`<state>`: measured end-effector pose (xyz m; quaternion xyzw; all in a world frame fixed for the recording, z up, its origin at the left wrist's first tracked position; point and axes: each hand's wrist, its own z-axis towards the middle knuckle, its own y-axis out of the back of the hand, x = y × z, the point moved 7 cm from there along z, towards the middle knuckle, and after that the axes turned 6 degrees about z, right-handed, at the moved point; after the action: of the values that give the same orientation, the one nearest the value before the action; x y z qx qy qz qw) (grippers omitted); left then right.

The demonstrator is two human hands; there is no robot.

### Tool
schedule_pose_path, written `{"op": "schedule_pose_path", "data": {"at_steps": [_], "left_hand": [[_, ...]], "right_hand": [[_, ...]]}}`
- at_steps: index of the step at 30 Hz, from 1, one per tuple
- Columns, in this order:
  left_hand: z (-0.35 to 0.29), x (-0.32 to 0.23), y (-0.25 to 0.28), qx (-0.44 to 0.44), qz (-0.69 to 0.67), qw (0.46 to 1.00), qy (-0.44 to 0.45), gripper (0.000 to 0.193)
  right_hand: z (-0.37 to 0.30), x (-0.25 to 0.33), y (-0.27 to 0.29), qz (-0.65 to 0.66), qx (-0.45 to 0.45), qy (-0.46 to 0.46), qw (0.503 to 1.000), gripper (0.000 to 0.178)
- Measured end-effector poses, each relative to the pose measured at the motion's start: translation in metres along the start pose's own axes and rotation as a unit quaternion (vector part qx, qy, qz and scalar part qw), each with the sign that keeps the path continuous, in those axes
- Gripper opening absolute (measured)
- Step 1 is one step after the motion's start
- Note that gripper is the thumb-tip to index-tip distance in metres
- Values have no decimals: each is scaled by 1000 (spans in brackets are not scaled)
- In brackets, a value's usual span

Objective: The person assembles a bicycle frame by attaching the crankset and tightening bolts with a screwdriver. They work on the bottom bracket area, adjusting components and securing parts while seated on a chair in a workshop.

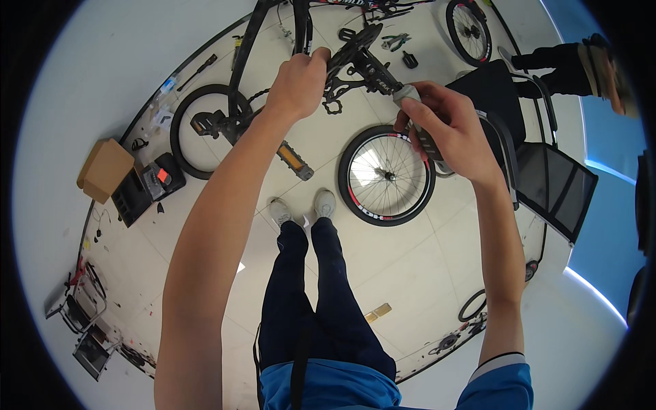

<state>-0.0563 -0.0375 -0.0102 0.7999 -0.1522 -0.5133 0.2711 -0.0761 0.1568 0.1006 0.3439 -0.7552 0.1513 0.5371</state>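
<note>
A black bicycle frame [246,51] stands at the top with its chainring [352,49] and a dark crank arm [376,74] toward me. My left hand [298,85] is closed beside the chainring; its fingers hide what they grip. My right hand [447,123] is wrapped around a grey tool [428,145] with a dark ribbed handle. The tool's rounded light-grey head [406,94] meets the outer end of the crank arm. A pedal with an orange reflector [295,159] is below my left wrist.
A spoked wheel [387,175] lies right of my feet; another wheel [469,33] is beyond. Green-handled pliers [395,42] and a loose pedal [409,59] lie ahead. A black chair [488,96] stands right, near another person's legs [553,70]. A cardboard box [106,169] and toolbox [130,196] sit left.
</note>
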Motion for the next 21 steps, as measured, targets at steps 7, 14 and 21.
{"op": "schedule_pose_path", "data": {"at_steps": [7,14,21], "left_hand": [[-2,-2,2,-2,19,1000,-20,41],[-5,-15,3,-31,150,979,-134,27],[-8,-20,1,-59,186,966,-169,25]], "right_hand": [[2,-1,-5,2,8,6,1000,32],[-1,-3,-4,22,7,-2,1000,30],[-3,-5,-2,22,1,-5,1000,30]]}}
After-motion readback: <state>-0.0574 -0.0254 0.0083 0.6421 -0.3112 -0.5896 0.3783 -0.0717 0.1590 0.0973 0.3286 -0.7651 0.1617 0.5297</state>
